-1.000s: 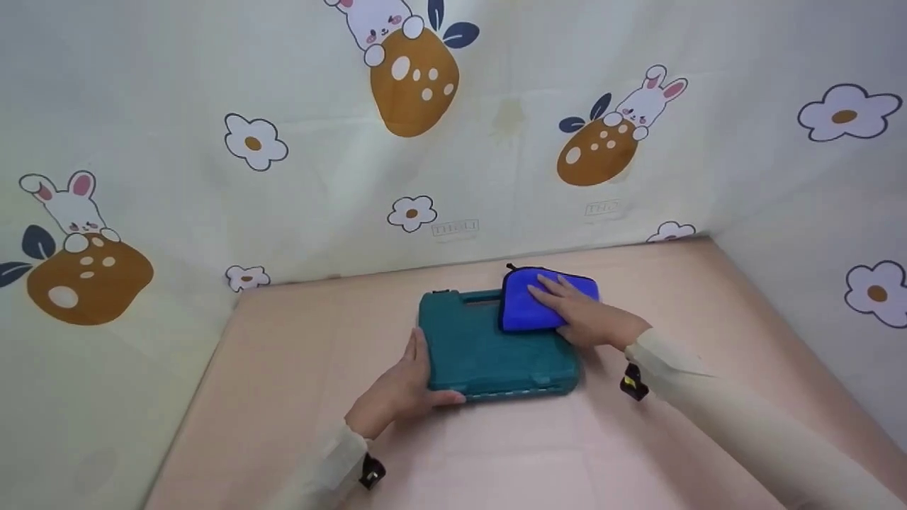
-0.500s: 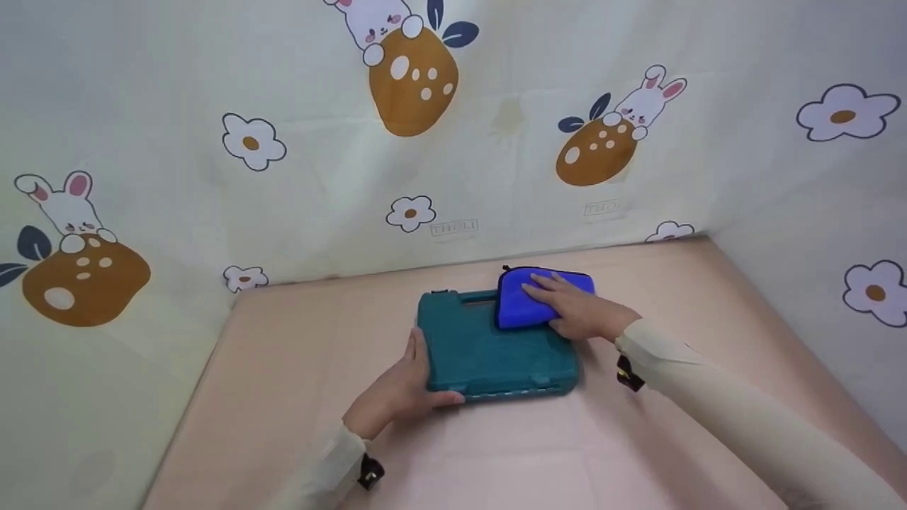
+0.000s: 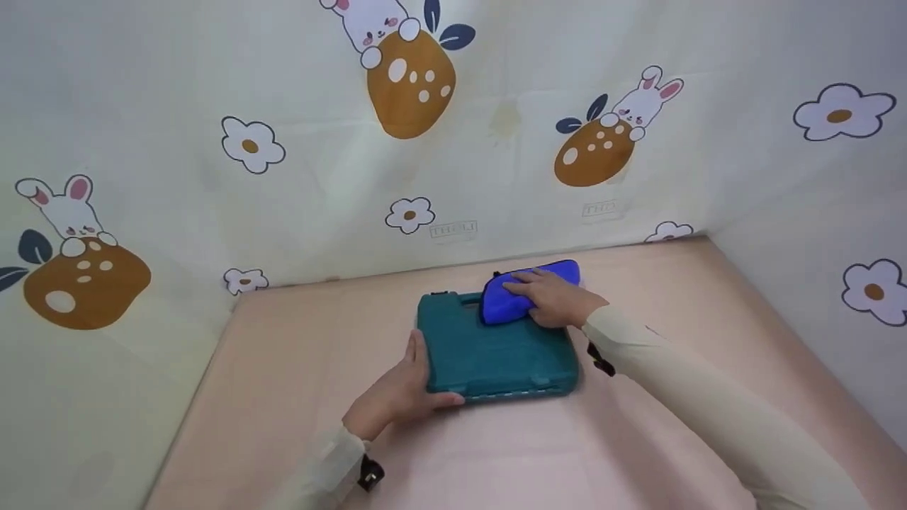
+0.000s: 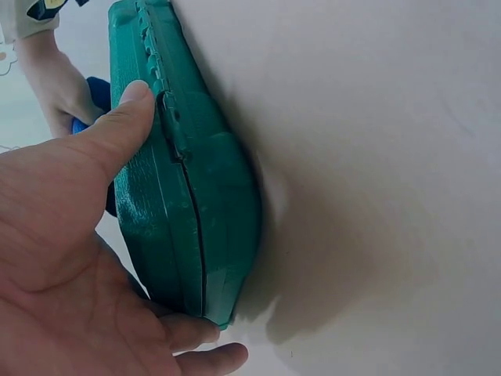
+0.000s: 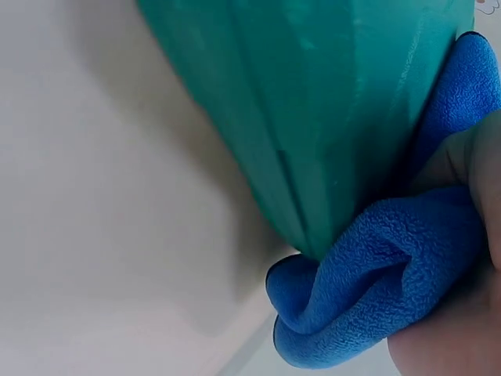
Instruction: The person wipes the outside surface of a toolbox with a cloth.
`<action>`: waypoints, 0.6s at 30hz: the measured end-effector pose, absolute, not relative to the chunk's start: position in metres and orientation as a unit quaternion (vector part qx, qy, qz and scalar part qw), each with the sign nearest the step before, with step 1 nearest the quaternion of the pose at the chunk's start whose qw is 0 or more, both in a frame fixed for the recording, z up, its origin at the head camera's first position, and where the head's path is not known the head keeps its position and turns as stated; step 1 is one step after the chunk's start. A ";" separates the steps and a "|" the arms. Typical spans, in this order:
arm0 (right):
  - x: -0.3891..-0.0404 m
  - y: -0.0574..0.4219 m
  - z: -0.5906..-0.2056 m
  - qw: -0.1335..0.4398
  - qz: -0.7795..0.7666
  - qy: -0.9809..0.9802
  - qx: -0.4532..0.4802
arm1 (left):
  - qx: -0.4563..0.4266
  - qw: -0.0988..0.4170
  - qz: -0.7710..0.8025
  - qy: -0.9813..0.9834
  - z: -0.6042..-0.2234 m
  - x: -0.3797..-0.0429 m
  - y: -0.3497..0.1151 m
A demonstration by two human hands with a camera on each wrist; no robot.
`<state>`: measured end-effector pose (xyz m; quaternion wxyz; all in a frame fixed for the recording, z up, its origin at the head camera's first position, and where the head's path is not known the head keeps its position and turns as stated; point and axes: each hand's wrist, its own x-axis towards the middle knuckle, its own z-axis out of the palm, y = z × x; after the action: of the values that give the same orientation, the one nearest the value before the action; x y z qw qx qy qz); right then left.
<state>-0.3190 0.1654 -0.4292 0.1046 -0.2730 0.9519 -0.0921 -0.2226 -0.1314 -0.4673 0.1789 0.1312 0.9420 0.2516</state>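
A green plastic tool case (image 3: 496, 361) with a handle cut-out lies flat on the table. My left hand (image 3: 400, 389) grips its near left corner, thumb on the front edge and fingers along the left side. In the left wrist view the thumb lies over the edge of the case (image 4: 188, 204), by the seam. My right hand (image 3: 560, 297) holds a blue cloth (image 3: 504, 308) with a black edge against the top, near the far right corner. The right wrist view shows the cloth (image 5: 368, 274) bunched in folds beside the case's side.
Peach-coloured cloth covers the table (image 3: 319, 333) around the case. Behind and on both sides hangs a pale curtain (image 3: 319, 205) printed with rabbits, fruit and flowers. Black wrist straps (image 3: 370, 473) sit at the sleeves.
My right hand has slid the blue cloth leftward and slightly away across the top of the case, and its far right part now lifts and folds. The left hand and case have stayed put.
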 end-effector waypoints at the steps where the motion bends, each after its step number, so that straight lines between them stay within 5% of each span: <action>1: -0.320 0.163 -0.429 0.104 -0.087 0.952 -0.276 | 0.130 0.180 0.253 0.942 -0.467 -0.222 -0.131; 18: -0.333 0.122 -0.428 0.125 -0.055 0.952 -0.274 | 0.137 0.182 0.252 0.941 -0.467 -0.223 -0.132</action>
<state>-0.3329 0.1224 -0.4284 0.1252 -0.2735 0.9521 -0.0550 -0.2226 -0.1320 -0.4667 0.1825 0.1370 0.9406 0.2516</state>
